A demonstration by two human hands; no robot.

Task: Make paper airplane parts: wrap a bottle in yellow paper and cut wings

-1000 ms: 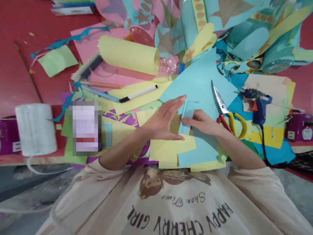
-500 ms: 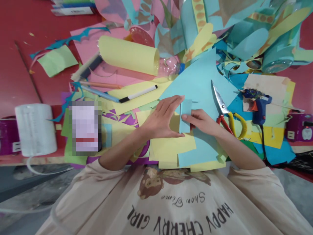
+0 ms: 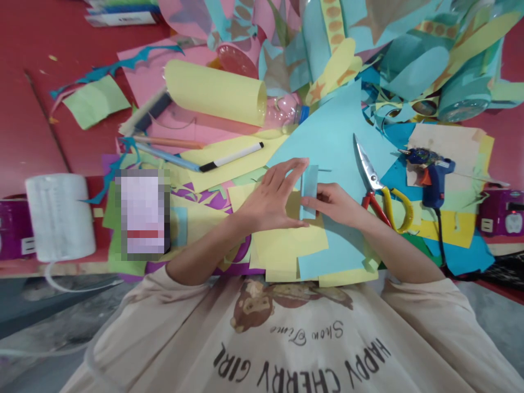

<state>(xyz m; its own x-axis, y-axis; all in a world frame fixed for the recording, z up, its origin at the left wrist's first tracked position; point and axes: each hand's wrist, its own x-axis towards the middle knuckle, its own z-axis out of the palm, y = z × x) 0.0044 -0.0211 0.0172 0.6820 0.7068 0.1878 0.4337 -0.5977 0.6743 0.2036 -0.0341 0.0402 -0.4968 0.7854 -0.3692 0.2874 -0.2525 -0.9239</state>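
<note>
Between my hands a small strip of light blue paper (image 3: pixel 310 185) stands folded, with a narrow crease along its left side. My left hand (image 3: pixel 272 199) spans its height, thumb at the bottom end and fingertips at the top end, gripping it by these ends. My right hand (image 3: pixel 329 202) pinches the strip from the right, thumb on its face and fingers behind. Beneath lie yellow paper pieces (image 3: pixel 286 248) and a large light blue sheet (image 3: pixel 327 134). Scissors with red and yellow handles (image 3: pixel 374 183) rest partly opened to the right of my right hand.
A blue glue gun (image 3: pixel 436 180) lies at the right. Toward the left are a marker (image 3: pixel 231 157), a pixelated phone-like object (image 3: pixel 143 215) and a white device (image 3: pixel 60 215). A yellow paper tube (image 3: pixel 215 93) around a plastic bottle (image 3: pixel 282 112) and several decorated paper shapes fill the back.
The blue paper strip has shifted slightly left and looks narrower. My right thumb has slid a little lower and left along it; my left hand stays nearly in place.
</note>
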